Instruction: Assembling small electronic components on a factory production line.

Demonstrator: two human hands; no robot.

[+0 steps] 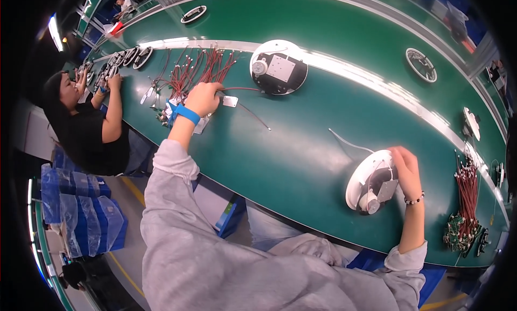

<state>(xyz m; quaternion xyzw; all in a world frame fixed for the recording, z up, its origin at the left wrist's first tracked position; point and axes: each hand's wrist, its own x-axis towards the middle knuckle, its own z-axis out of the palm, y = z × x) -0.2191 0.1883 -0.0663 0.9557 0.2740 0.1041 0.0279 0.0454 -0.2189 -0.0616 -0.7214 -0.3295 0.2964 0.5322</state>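
Toward the right of the green counter (301,154), I see the right hand (407,173) holding a white disc (356,182) by its upper right rim, tilted so the side with a grey plate (388,191) and white knob (371,206) faces lower right, its long axis slanting from lower left to upper right, while a white wire (350,143) trails upper left. From my remote view, the left hand (203,98), fingers drawn narrow, is beside red wires (186,76) and a small tag (230,101); I cannot tell whether it grips anything.
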